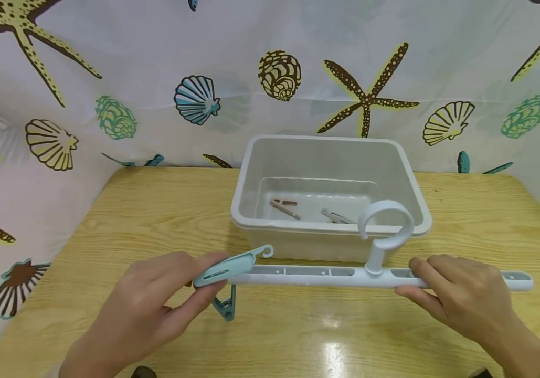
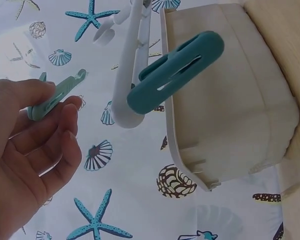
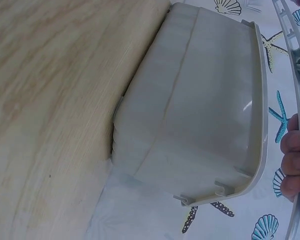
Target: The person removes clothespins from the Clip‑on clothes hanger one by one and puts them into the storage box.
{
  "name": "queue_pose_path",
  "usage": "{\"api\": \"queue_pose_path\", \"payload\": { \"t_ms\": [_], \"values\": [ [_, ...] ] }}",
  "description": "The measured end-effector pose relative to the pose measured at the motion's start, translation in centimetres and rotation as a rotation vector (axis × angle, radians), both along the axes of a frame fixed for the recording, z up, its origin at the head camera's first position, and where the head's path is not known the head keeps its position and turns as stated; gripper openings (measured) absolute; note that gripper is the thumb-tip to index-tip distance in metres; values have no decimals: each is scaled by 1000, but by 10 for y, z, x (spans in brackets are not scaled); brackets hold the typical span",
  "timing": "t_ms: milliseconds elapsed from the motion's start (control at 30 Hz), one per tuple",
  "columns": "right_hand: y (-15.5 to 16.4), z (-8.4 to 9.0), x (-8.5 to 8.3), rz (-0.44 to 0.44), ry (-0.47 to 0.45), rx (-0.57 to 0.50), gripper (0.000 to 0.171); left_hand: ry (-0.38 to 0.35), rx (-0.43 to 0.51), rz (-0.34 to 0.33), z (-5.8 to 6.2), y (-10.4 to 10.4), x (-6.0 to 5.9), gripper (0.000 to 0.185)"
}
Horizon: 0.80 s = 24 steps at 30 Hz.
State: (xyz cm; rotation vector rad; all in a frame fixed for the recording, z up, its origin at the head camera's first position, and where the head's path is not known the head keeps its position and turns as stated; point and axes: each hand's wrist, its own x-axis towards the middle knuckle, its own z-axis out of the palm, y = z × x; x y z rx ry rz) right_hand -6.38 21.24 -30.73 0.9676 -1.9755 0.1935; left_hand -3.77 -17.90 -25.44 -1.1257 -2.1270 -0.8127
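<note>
My left hand [image 1: 142, 307] pinches a light green clothespin [image 1: 232, 269] between thumb and fingertips, its small hooked end pointing right. In the head view this clothespin overlaps the left end of a white clothes hanger [image 1: 307, 276]; the left wrist view shows it off to the side of that end. A darker teal clothespin [image 2: 177, 72] sits on the hanger's bar near the left end, its lower part showing below the bar. My right hand [image 1: 463, 289] grips the bar toward its right end, thumb underneath. The hanger is level, its round hook [image 1: 388, 210] standing up.
Behind the hanger, a whitish plastic bin [image 1: 293, 224] stands on the wooden table [image 1: 166, 210]. Inside lie a brownish clothespin [image 1: 286, 208] and a greyish one [image 1: 338, 216], partly hidden by the front rim. A cloth [image 1: 232, 47] printed with shells and starfish hangs behind the table.
</note>
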Motion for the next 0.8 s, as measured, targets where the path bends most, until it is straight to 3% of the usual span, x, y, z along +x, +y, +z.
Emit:
{"api": "queue_pose_path", "payload": {
  "t_ms": [333, 567, 800],
  "values": [
    [-2, 1, -1, 8, -20, -5, 56, -32, 27, 15, 11, 10, -18, 35],
    [-2, 2, -3, 5, -22, 1, 57, -82, 20, 40, 13, 9, -27, 42],
    [7, -5, -5, -30, -37, 15, 57, -43, 21, 62, 10, 2, -33, 38]
  ]
}}
